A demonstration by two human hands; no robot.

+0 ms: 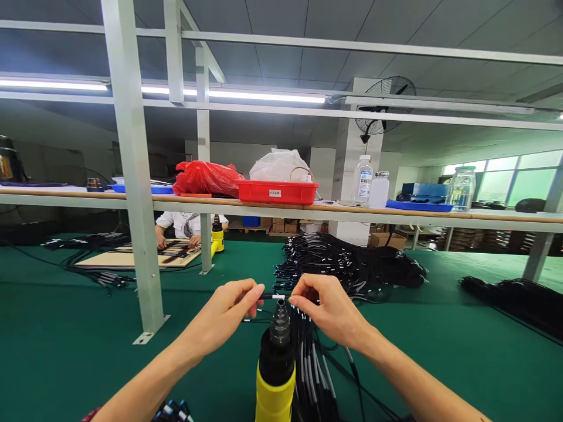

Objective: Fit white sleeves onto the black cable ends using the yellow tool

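My left hand [226, 313] pinches a thin black cable [267, 296] between thumb and fingertips. A short white sleeve [278, 296] sits on the cable, just past those fingers. From the other side, my right hand [329, 308] is closed in a pinch at the cable's far end. Directly beneath the white sleeve, a yellow and black heat gun [275, 390] stands upright, its metal nozzle [280, 328] pointing up. Grey-ended black cables [313, 372] lie in a bunch beside the gun, partly hidden behind it.
A large heap of black cables [334, 261] lies on the green table [211, 381]. A metal post [138, 176] rises at left. The shelf above bears a red tray [278, 192] and bottles [364, 179]. Across the table, a person [182, 225] works near another heat gun [217, 237].
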